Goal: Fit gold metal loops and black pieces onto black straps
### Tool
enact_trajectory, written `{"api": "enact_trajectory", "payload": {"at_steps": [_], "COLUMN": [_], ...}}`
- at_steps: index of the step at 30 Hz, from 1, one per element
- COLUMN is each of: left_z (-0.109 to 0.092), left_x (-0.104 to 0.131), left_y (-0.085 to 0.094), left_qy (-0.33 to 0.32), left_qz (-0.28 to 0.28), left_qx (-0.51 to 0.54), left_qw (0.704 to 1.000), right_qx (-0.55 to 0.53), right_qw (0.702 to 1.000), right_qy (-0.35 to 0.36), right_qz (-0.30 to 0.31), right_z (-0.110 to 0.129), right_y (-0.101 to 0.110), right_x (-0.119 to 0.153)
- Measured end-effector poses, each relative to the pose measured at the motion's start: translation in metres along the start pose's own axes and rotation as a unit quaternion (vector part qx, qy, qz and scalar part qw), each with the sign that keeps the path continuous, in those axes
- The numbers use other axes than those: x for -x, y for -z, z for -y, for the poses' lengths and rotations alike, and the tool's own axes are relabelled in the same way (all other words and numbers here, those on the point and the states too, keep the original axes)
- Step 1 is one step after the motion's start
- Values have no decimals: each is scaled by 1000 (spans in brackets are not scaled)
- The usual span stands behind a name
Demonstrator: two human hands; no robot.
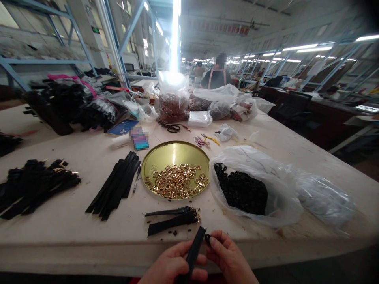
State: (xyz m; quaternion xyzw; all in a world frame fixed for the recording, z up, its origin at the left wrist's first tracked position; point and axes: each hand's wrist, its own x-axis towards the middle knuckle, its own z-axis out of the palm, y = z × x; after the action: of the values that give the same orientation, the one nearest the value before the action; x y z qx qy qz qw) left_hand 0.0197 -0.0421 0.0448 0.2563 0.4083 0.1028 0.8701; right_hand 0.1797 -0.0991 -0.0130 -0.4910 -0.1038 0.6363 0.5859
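Note:
At the table's front edge my left hand (173, 263) is closed round a black strap (196, 247), which slants up and to the right. Between the thumb and forefinger of my right hand (227, 252) is a small black loop (207, 238), close beside the strap's upper end; whether they touch I cannot tell. Just beyond lie finished-looking black straps with gold buckles (174, 221). Behind them, a round gold tray (160, 152) bears a heap of gold buckles (177, 181). Small black pieces (245, 191) fill an open clear plastic bag (284, 197) on the right.
Flat black straps (115, 185) and a pen (137, 179) lie left of the tray, with a bundle of buckled straps (38, 183) farther left. Pliers (211, 139), scissors (170, 127), a blurred phone (139, 139) and stuffed plastic bags (174, 100) lie farther back. A person (219, 75) is beyond.

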Motion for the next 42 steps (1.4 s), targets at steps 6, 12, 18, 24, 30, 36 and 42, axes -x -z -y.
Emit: {"api": "enact_trajectory", "payload": {"at_steps": [6,12,18,24,30,36,42], "left_z": [2,-1,1,11,14,12,14], "left_x": [-1,-10,-12,-17,-15,-14,-17], "left_y": [2,12,9,11,11,12,14], "left_qy": [-48,-120,-107,-98,-100,-71,-132], "left_qz": [-3,-105,-86,-89,-83,-88,-85], "left_qx": [-24,-198,-269,-302,-302,-323,-366], "left_qw": [999,967,953,944,944,939,917], "right_qx": [15,-50,-142,-141,-147,-149,-131], "right_qw": [1000,999,989,987,986,985,989], "right_qy": [13,-5,-42,-73,-74,-86,-65], "right_qz": [-5,-13,6,27,21,-5,-5], "right_z": [4,11,6,3,3,5,1], "right_y": [1,-6,-7,-7,-8,-7,-5], "right_x": [1,3,4,7,7,9,7]}}
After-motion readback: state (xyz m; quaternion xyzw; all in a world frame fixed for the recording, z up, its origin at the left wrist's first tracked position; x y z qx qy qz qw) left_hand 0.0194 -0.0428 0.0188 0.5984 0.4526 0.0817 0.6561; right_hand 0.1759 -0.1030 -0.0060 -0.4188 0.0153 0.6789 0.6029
